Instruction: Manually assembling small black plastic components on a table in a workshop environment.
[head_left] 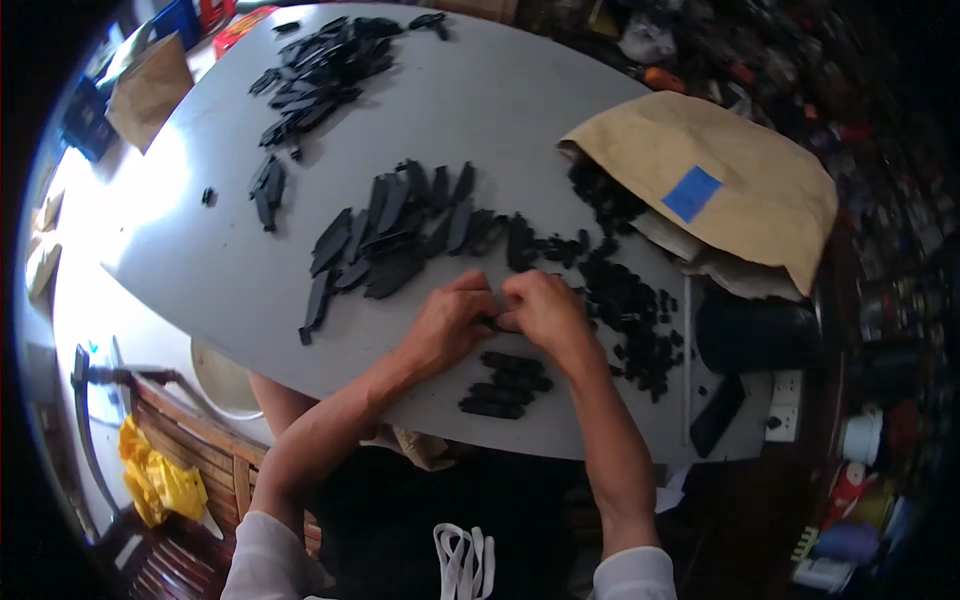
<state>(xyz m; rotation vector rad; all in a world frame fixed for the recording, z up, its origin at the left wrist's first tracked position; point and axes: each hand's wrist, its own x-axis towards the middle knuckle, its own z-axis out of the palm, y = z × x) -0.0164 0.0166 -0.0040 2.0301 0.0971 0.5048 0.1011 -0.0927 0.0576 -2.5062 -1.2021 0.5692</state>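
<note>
My left hand and my right hand meet near the front of the grey table, fingers pinched together. Between them a small black plastic part shows only in part; my fingers cover the rest. Just beyond my hands lies a loose pile of long black plastic pieces. To the right of my right hand spreads a heap of small black parts. Closer to me, several black pieces lie side by side in a short stack.
A brown paper bag with a blue patch lies at the right, black parts spilling from its mouth. Another pile of black pieces sits at the far left. A wooden chair holding a yellow bag stands at the lower left.
</note>
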